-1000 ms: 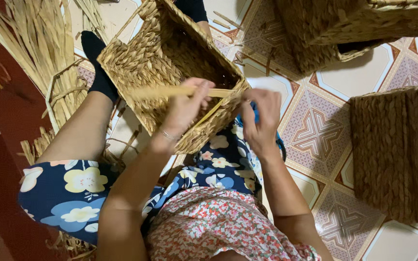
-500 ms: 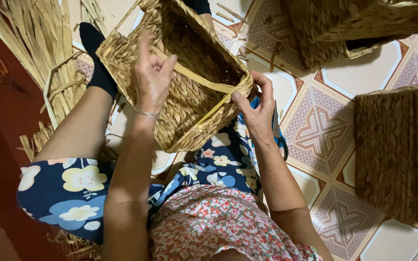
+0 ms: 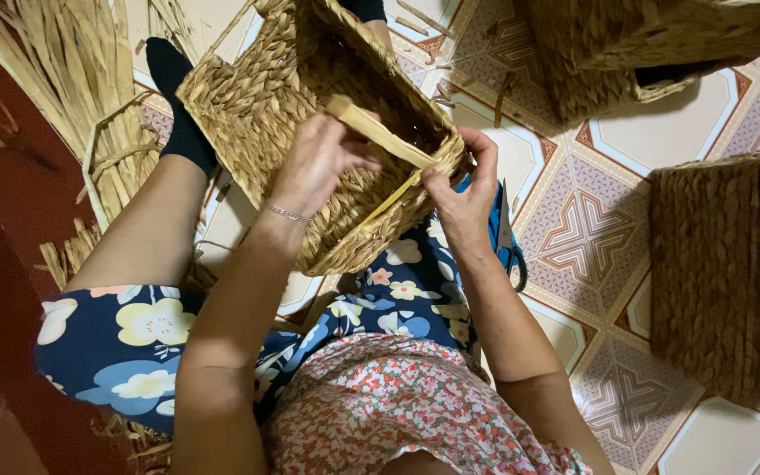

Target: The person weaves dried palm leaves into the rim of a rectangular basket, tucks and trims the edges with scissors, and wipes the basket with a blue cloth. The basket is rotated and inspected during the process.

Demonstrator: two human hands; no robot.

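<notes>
You are pinching the flat straw strip (image 3: 371,130) in your left hand (image 3: 314,163) while your right hand (image 3: 464,189) is gripping the woven basket (image 3: 257,105) rim—keep tension even.

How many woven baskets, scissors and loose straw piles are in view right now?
Woven baskets: 3, the basket in hand, the top basket, the right basket
Scissors: 1, the blue scissors
Straw piles: 1, the straw pile
Total: 5

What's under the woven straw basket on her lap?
Under the woven straw basket: floral blue shorts and blue-handled scissors poking out beside the right hand. The basket covers most of the scissors and the lap beneath.
</notes>
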